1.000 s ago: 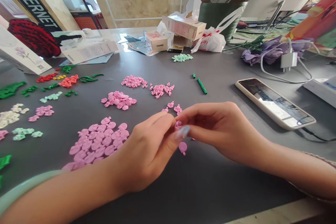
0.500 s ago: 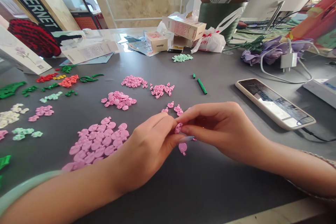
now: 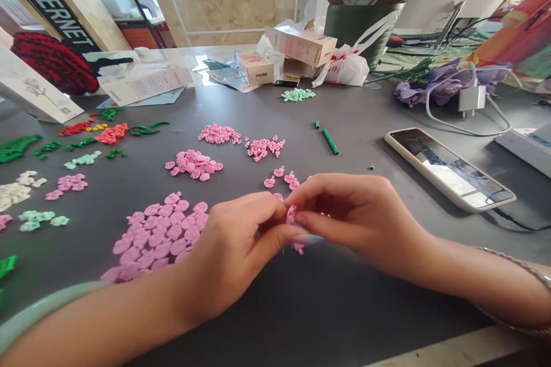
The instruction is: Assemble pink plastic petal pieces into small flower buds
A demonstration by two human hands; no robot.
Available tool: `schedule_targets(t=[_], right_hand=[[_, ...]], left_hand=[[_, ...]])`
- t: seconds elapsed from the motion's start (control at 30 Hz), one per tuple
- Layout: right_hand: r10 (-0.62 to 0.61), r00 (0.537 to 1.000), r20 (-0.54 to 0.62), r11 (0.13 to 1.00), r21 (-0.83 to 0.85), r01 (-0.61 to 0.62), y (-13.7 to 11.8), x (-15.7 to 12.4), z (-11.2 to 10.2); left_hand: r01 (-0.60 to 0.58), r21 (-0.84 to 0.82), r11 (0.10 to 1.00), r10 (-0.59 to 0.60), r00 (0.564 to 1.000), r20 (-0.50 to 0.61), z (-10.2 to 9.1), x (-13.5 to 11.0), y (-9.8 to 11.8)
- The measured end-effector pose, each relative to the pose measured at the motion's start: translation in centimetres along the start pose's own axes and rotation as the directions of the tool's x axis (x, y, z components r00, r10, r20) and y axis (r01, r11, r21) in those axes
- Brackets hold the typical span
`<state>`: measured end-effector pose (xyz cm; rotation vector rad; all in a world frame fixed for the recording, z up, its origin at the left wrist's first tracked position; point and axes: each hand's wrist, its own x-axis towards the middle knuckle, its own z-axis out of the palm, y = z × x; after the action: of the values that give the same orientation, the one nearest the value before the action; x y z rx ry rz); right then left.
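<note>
My left hand [image 3: 235, 249] and my right hand [image 3: 361, 218] meet fingertip to fingertip just above the grey table [image 3: 301, 309]. Both pinch one small pink piece [image 3: 291, 215] between them. Another pink piece [image 3: 298, 248] lies on the table right under my fingers. A big heap of round pink petal pieces [image 3: 161, 235] lies left of my left hand. Three loose pink pieces [image 3: 282, 178] sit just beyond my fingers.
Smaller pink heaps [image 3: 194, 161] lie further back. Red, green, mint and cream pieces [image 3: 81, 143] cover the left side. A green rod [image 3: 330, 141] and a phone [image 3: 450, 169] on a cable lie at the right. Boxes, bags and purple flowers [image 3: 443, 83] line the far edge.
Both hands have sunk slightly toward me and closed tighter on the pink piece. The loose piece under them is now mostly covered by my fingers.
</note>
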<state>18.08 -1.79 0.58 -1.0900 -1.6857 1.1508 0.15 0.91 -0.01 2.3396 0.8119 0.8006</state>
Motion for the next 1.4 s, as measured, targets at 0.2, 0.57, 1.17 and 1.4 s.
schedule_targets(t=[0.2,0.57,1.17,1.4], right_hand=[[-0.042,0.999,-0.023,0.997,-0.065,0.041,0.0,-0.1,0.2],[-0.169,0.984,-0.059,0.954,-0.261,0.149,0.0,-0.2,0.3],[-0.064,0.994,-0.087,0.998,-0.017,0.063,0.3,-0.2,1.0],[-0.003,0.997,-0.076,0.997,0.073,0.008,0.5,-0.2,1.0]], left_hand=[[0.029,-0.046,0.999,-0.028,0.999,0.019,0.2,-0.1,0.1],[0.123,-0.210,0.970,-0.110,0.991,0.072,0.2,0.0,0.3],[0.401,-0.442,0.802,-0.411,0.908,0.078,0.9,0.0,1.2],[0.397,-0.451,0.799,-0.409,0.909,0.077,0.9,-0.1,1.4]])
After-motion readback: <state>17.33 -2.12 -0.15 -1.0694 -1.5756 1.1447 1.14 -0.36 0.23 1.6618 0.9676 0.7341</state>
